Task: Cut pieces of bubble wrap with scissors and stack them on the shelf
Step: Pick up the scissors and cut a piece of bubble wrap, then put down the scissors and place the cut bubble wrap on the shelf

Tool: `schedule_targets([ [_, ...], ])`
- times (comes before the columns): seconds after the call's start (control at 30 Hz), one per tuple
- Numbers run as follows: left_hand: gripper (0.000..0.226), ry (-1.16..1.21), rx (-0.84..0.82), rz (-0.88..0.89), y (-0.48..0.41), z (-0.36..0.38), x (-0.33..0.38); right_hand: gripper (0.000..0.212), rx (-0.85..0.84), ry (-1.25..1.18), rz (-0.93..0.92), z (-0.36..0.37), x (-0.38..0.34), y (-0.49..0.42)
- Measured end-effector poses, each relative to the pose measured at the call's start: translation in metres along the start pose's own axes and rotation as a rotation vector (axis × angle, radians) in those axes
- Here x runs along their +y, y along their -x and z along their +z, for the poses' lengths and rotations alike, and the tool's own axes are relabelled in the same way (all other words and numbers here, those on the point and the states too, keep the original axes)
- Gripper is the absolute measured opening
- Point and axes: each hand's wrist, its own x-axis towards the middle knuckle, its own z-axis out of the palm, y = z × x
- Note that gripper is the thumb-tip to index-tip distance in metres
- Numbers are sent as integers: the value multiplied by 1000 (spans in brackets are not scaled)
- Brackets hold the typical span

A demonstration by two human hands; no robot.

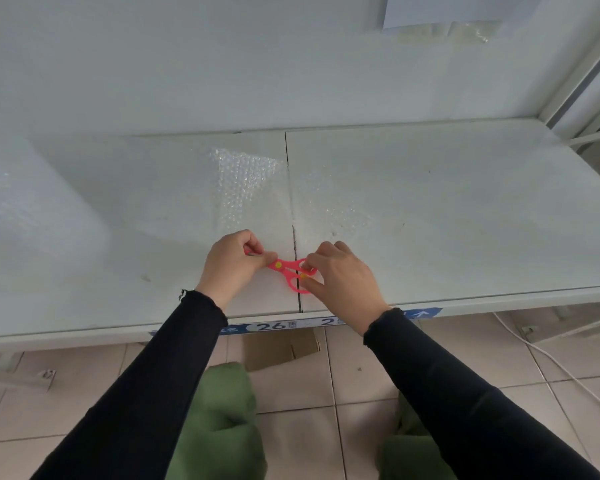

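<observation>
Left hand (231, 263), right hand (340, 275) — fingers curled

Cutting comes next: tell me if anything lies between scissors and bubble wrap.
Nothing visible does. The left hand and right hand hold the scissors; the bubble wrap lies flat on the shelf just beyond.

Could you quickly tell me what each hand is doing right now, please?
The left hand pinches the blade end of the scissors.
The right hand pinches the scissors' handle loops.
</observation>
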Motion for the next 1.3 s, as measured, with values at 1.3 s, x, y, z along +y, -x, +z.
schedule_targets([
  [1.3, 23, -744, -285, 49, -170, 33, 81, 30, 144, -6, 583, -6, 84, -65],
])
